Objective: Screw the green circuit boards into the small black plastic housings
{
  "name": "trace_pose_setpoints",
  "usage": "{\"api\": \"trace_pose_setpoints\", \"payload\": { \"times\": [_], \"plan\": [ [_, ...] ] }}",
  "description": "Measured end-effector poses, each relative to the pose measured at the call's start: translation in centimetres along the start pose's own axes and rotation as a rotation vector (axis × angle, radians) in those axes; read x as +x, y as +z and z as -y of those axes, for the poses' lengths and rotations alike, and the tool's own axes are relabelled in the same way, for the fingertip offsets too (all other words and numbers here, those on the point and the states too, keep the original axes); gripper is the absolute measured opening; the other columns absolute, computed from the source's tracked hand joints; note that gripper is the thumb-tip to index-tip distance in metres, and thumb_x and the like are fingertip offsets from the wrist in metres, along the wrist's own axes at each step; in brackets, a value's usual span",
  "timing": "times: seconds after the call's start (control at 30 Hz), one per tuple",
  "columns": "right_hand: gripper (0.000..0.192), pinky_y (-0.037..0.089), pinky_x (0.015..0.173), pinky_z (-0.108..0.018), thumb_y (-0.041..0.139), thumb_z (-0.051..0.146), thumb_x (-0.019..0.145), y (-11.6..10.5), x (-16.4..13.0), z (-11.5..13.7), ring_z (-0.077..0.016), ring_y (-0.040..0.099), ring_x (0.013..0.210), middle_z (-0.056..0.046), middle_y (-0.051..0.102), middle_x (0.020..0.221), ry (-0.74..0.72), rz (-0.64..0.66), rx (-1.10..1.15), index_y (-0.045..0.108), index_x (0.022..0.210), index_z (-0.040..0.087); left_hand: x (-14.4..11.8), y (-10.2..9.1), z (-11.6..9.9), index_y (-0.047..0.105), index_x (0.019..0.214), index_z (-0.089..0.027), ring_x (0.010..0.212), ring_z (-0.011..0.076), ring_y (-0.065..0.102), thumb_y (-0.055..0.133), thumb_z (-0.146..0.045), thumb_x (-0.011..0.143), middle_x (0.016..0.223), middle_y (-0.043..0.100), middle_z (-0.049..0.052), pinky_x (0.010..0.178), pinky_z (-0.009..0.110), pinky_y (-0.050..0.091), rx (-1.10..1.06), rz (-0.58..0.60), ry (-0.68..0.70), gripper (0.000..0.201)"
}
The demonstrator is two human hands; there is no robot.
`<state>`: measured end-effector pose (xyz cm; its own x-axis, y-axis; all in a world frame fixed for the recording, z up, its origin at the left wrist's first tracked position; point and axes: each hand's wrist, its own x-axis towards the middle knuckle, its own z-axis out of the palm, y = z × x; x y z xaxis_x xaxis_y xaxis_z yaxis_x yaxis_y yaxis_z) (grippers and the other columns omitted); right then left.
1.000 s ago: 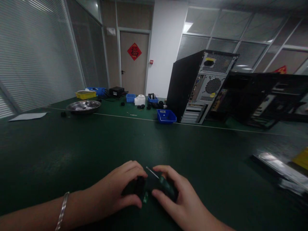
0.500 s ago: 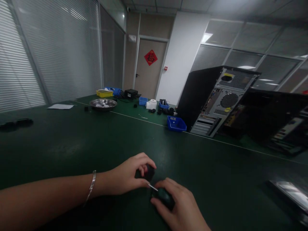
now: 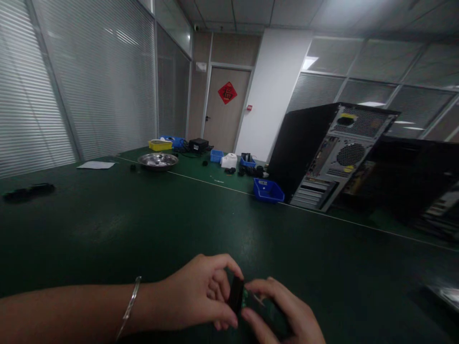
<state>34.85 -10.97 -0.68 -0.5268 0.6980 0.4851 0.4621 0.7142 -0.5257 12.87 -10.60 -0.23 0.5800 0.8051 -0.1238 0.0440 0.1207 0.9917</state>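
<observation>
The left hand (image 3: 201, 291) curls around a small black part (image 3: 235, 295), thumb and fingers pinched on it just above the green table (image 3: 107, 229). Touching it from the other side, the right hand (image 3: 283, 313) is closed around a dark green piece (image 3: 267, 313) that looks like a tool handle or a small board; the dim, soft view does not settle which. The two pieces meet between the hands, right at the fingertips.

The risk I judge here is a slip at that joint: both grips are fingertip pinches on small, smooth things, so a sideways push from the right hand could twist the black part out of the left and drop it onto the table. Any small loose piece would be hard to find on the dark mat.

Well beyond the hands stand a blue bin (image 3: 268, 191) and an open computer tower (image 3: 333, 157); far off past the left hand sits a metal bowl (image 3: 158, 161).
</observation>
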Motion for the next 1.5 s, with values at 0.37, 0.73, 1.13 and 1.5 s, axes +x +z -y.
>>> {"api": "trace_pose_setpoints", "payload": {
  "times": [0.37, 0.73, 1.13, 1.5],
  "plan": [
    [0.012, 0.051, 0.060, -0.021, 0.067, 0.020, 0.082, 0.2, 0.0, 0.6, -0.0160, 0.068, 0.065, -0.002, 0.070, 0.076, 0.017, 0.005, 0.022, 0.065, 0.094, 0.020, -0.4, 0.7, -0.9, 0.054, 0.104, -0.018, 0.066, 0.0135, 0.068, 0.079, -0.021, 0.070, 0.081, 0.070, 0.000, 0.062, 0.024, 0.052, 0.121, -0.001, 0.052, 0.042],
    [0.014, 0.047, 0.056, -0.021, 0.072, 0.019, 0.076, 0.2, 0.1, 1.2, -0.0157, 0.066, 0.060, -0.003, 0.070, 0.070, -0.007, -0.096, 0.064, 0.068, 0.090, 0.018, 0.1, 0.8, -0.2, 0.051, 0.103, -0.019, 0.065, 0.0128, 0.068, 0.076, -0.011, 0.069, 0.078, 0.068, -0.003, 0.063, 0.025, 0.054, 0.060, -0.007, 0.028, 0.043],
    [0.011, 0.046, 0.055, -0.021, 0.072, 0.015, 0.077, 0.3, 0.4, 1.5, -0.0160, 0.065, 0.062, -0.004, 0.069, 0.070, 0.008, -0.099, 0.108, 0.069, 0.087, 0.015, -0.2, 0.5, 0.0, 0.054, 0.106, -0.020, 0.068, 0.0128, 0.066, 0.078, -0.018, 0.071, 0.085, 0.068, -0.001, 0.064, 0.025, 0.051, 0.162, -0.025, 0.071, 0.042],
    [0.013, 0.050, 0.055, -0.021, 0.064, 0.020, 0.085, 0.1, 0.5, 1.2, -0.0162, 0.066, 0.061, -0.003, 0.069, 0.072, -0.019, -0.088, 0.099, 0.071, 0.097, 0.020, 0.3, 0.7, 0.0, 0.051, 0.101, -0.016, 0.069, 0.0138, 0.067, 0.071, -0.024, 0.080, 0.080, 0.068, 0.002, 0.068, 0.029, 0.053, -0.154, 0.015, 0.086, 0.030]
  ]
}}
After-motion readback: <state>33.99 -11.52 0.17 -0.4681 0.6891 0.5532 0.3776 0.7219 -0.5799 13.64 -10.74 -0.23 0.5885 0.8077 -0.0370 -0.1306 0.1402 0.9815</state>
